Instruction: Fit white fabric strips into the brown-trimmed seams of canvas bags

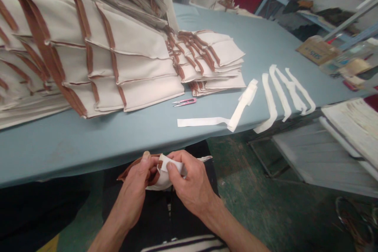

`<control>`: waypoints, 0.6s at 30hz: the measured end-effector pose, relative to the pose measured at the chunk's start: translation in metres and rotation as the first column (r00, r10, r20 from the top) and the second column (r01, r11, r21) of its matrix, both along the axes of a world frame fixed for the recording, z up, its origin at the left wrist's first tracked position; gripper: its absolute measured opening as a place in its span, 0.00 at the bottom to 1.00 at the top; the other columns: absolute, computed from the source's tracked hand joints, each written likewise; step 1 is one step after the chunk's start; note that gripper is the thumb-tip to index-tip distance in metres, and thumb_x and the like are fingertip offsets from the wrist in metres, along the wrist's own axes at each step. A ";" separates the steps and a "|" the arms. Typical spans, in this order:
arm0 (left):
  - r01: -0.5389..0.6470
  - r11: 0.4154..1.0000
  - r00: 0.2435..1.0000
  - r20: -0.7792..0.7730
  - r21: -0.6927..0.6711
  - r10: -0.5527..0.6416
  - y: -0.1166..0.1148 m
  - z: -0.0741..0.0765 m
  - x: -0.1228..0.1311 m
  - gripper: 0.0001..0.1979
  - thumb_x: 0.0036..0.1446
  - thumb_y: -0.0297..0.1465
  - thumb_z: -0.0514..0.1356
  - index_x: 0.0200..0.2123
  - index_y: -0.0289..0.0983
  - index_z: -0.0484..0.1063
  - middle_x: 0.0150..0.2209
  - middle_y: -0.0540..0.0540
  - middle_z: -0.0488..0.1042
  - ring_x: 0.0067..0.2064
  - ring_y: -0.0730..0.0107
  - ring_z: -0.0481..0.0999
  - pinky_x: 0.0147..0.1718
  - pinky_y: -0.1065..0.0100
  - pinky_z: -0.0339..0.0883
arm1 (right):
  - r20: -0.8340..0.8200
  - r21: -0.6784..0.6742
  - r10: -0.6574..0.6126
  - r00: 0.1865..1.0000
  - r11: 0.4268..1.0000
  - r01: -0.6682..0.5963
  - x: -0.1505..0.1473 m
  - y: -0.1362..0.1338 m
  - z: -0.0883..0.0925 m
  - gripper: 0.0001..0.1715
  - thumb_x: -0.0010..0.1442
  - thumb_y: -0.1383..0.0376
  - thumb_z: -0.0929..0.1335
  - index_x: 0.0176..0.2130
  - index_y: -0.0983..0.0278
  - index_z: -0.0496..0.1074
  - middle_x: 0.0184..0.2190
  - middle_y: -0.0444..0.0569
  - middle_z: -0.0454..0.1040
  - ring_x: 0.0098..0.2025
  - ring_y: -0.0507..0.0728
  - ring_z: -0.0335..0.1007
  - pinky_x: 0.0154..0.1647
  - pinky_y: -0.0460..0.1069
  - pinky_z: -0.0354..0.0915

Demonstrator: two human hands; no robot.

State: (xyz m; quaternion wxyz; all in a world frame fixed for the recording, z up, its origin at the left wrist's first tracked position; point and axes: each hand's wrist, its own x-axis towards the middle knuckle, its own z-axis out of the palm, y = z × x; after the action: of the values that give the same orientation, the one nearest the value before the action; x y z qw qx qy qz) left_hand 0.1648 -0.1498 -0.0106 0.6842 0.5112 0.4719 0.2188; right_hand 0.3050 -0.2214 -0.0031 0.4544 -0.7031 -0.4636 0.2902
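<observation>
A cream fabric piece with brown trim (163, 181) lies over my lap, just off the table's front edge. My left hand (138, 183) is closed on its brown-edged side, the fingers partly tucked behind the cloth. My right hand (190, 179) pinches a short white strip (174, 166) between thumb and fingers, pressed against the piece's edge. Both hands are close together, and much of the piece is hidden under them. On the table ahead lies a pair of pink thread snips (185, 102), its blades pointing left, apart from both hands.
Large stacks of cream, brown-trimmed pieces (144, 67) cover the table's left side, with a smaller stack (227, 53) beside them. A folded white strip (206, 121) and several loose white strips (268, 98) lie at the right. A cardboard box (318, 50) stands farther back.
</observation>
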 end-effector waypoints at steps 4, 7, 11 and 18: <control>-0.041 0.998 0.999 -0.006 -0.053 0.041 -0.001 0.002 0.003 0.37 0.61 0.64 0.56 0.31 0.36 0.84 0.30 0.41 0.83 0.29 0.60 0.73 0.30 0.64 0.66 | -0.007 -0.021 0.013 1.000 1.000 -0.013 0.001 -0.001 -0.001 0.08 0.65 0.64 0.66 0.36 0.62 0.73 0.37 0.50 0.82 0.37 0.57 0.78 0.40 0.50 0.67; -0.045 0.994 0.999 0.026 -0.101 0.048 -0.001 0.003 0.004 0.37 0.60 0.65 0.58 0.31 0.35 0.84 0.30 0.42 0.83 0.29 0.63 0.70 0.30 0.66 0.66 | -0.007 -0.042 0.029 1.000 0.999 -0.030 0.002 -0.001 -0.002 0.08 0.65 0.63 0.65 0.36 0.62 0.74 0.36 0.50 0.82 0.37 0.57 0.77 0.40 0.50 0.67; -0.032 0.995 0.999 0.029 -0.094 0.034 -0.001 0.005 0.005 0.38 0.59 0.65 0.58 0.29 0.35 0.84 0.28 0.43 0.81 0.30 0.63 0.70 0.30 0.66 0.65 | -0.007 -0.039 0.041 0.999 0.998 -0.042 0.003 0.000 -0.003 0.09 0.66 0.63 0.65 0.36 0.62 0.74 0.37 0.51 0.83 0.38 0.57 0.78 0.42 0.51 0.68; -0.016 1.000 0.999 -0.040 -0.016 0.015 -0.004 0.004 0.004 0.41 0.59 0.67 0.56 0.35 0.33 0.85 0.20 0.48 0.73 0.27 0.62 0.70 0.27 0.65 0.63 | 0.004 -0.074 0.047 0.999 0.996 -0.047 0.002 -0.001 -0.006 0.08 0.66 0.65 0.66 0.36 0.62 0.74 0.37 0.50 0.83 0.37 0.57 0.78 0.41 0.51 0.68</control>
State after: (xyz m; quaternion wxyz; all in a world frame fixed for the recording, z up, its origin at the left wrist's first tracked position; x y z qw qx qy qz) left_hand 0.1684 -0.1538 -0.0070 0.6769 0.5063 0.4913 0.2100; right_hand 0.3072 -0.2227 -0.0092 0.4198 -0.7093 -0.4701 0.3158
